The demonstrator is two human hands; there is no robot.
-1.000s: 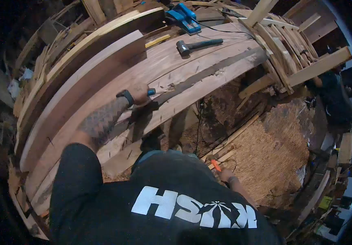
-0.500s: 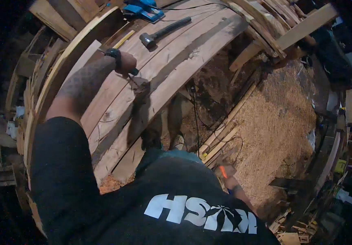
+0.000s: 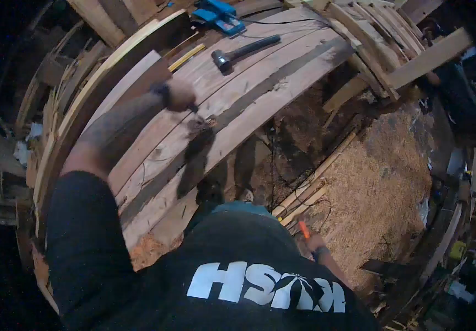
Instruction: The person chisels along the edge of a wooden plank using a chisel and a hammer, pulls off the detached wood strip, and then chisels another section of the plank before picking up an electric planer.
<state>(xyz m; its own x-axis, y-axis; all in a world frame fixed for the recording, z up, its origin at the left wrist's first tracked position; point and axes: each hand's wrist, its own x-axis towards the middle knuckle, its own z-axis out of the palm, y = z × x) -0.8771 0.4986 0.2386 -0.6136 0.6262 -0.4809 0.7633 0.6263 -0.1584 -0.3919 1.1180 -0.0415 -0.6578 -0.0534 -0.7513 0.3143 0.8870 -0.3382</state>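
Note:
My left hand [image 3: 182,95] is closed round a short dark-handled tool that looks like a chisel [image 3: 195,110]. Its metal end points down at a rough, chipped spot on the long wooden beam [image 3: 155,179]; contact is hard to make out. A dark strip runs along the beam's surface. Farther up on the wood lies a black mallet [image 3: 243,52]. Low on the right, my right hand [image 3: 315,241] is wrapped round an orange-handled tool [image 3: 303,229], whose other end is unclear.
A blue power tool [image 3: 218,17] with a cord lies at the far edge, near a yellow strip [image 3: 187,57]. Planks [image 3: 367,47] are stacked at upper right. Wood shavings [image 3: 376,182] cover the floor, beside narrow strips [image 3: 318,174] and a dark cable. A curved board [image 3: 92,77] stands at left.
The whole view has shifted, so the beam and mallet appear farther right. My left hand sits slightly farther from the mallet, still holding the chisel-like tool. The orange-handled tool stays in my right hand.

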